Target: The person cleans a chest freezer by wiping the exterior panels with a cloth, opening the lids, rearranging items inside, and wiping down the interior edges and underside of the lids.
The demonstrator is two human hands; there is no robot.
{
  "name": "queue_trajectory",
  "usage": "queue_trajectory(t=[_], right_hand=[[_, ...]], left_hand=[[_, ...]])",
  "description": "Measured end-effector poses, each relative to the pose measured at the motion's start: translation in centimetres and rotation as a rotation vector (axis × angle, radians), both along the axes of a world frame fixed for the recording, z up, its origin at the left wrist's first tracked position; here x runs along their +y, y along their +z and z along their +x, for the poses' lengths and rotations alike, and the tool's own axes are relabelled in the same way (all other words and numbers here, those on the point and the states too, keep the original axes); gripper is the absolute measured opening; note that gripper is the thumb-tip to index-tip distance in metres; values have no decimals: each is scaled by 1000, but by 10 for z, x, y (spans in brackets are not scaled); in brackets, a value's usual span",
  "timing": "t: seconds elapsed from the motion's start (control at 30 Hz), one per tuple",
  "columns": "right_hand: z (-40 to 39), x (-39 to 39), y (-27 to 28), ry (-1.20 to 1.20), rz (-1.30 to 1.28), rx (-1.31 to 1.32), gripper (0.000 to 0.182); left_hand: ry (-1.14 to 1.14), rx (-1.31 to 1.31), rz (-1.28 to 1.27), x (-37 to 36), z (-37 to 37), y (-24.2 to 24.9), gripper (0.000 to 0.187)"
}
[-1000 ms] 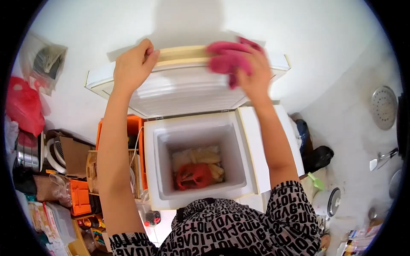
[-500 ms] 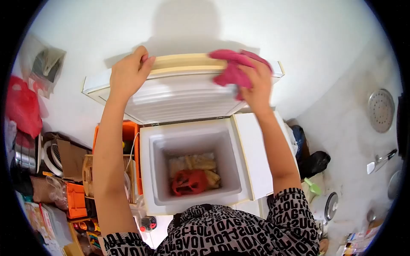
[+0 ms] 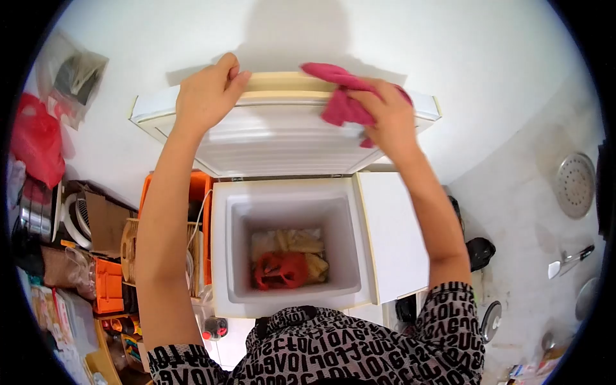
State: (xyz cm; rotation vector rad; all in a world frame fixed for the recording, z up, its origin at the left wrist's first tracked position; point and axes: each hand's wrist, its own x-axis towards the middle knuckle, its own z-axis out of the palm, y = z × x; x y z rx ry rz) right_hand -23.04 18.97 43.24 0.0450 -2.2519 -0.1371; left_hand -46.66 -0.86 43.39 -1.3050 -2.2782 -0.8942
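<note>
Crate stands left of freezer, wall beyond. Lid raised, long axis left-right. Left grip: grasping lid edge. Right grip: grasping cloth, tip pointing left.

The loose end of the pink cloth is now stretched farther left at the lid's rim, while the right arm is swung outward, the green scoop being hidden and more white panel uncovered.

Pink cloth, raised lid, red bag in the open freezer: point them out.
Pink cloth (image 3: pixel 346 110), head view: its hanging fold.
Raised lid (image 3: pixel 276 140), head view: its ribbed inner face.
Red bag (image 3: pixel 285 264), head view: its upper middle.
</note>
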Motion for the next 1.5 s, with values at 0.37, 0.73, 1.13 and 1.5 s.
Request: queue_trajectory(t=[0.37,0.73,1.13,1.5], right_hand=[[-55,-34,-3,-19,91,69,32],[-3,2,-4,-141,7,24,42],[-179,-138,-7,127,84,17,18],[-37,-29,-6,-32,13,112,44]], left_hand=[[76,21,4,9,-1,3,33],[226,179,1,-71,-95,6,26],[385,-17,-175,-67,-87,12,39],[300,-53,-111,-74,-97,7,40]])
